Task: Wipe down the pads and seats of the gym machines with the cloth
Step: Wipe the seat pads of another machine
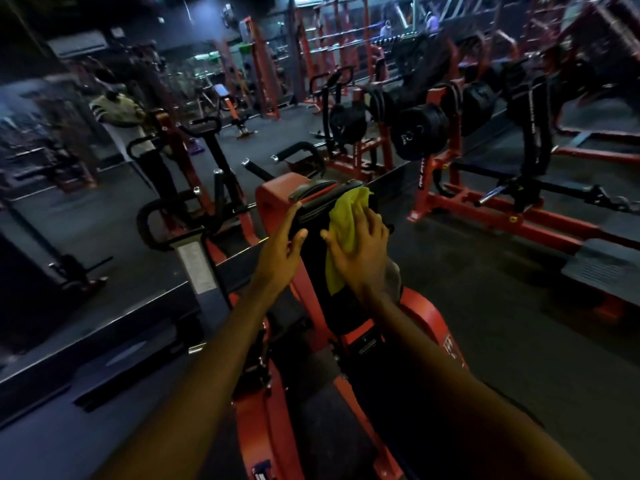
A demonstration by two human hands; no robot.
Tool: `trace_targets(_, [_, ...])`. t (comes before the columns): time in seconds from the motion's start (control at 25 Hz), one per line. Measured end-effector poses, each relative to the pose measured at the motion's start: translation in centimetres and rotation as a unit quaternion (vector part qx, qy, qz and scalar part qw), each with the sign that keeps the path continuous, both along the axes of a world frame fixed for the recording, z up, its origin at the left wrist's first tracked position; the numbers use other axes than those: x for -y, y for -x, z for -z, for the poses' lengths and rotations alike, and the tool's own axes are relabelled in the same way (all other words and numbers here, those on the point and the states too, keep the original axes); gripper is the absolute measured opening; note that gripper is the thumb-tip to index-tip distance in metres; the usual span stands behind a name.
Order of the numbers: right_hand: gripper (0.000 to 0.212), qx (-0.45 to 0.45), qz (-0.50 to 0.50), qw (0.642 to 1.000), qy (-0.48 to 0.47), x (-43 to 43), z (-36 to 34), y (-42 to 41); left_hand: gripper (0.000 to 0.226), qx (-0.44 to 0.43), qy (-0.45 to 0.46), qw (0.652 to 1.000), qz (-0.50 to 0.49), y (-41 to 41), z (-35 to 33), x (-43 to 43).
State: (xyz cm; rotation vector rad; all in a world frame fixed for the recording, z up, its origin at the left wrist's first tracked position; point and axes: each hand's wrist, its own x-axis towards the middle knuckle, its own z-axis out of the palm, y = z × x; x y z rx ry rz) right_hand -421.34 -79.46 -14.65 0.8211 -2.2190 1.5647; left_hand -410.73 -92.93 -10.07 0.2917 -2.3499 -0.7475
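Left grip (282, 252) is wide, straight fingers flat on the left edge of the pad (311, 216), I'd guess just to steady it. The cloth (346, 220) lies on the pad's upper right part. The right grip (367, 251) is spread flat over it, pressing rather than pinching, probably so it slides.
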Motion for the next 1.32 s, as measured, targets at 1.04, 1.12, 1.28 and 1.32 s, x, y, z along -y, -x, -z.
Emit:
trace_targets(1.04, [0.060, -0.018, -0.107, 0.989, 0.100, -0.8, -0.2, 7.8, 0.057, -0.031, 0.222, 0.952, -0.208, 5.7, -0.2, -5.3])
trace_targets(1.12, [0.062, -0.018, -0.123, 0.988, 0.095, -1.2, 1.7, 7.8, 0.055, 0.021, 0.253, 0.945, -0.206, 6.9, -0.4, -5.7])
trace_targets(1.28, [0.063, 0.028, -0.158, 0.985, 0.065, -3.2, 7.3, 7.5, 0.057, 0.023, 0.264, 0.930, -0.254, 7.8, 0.2, -5.5])
trace_targets(1.32, [0.063, 0.037, -0.164, 0.984, 0.065, -3.4, 7.5, 7.7, 0.057, 0.020, 0.278, 0.925, -0.259, 7.8, 0.4, -5.5])
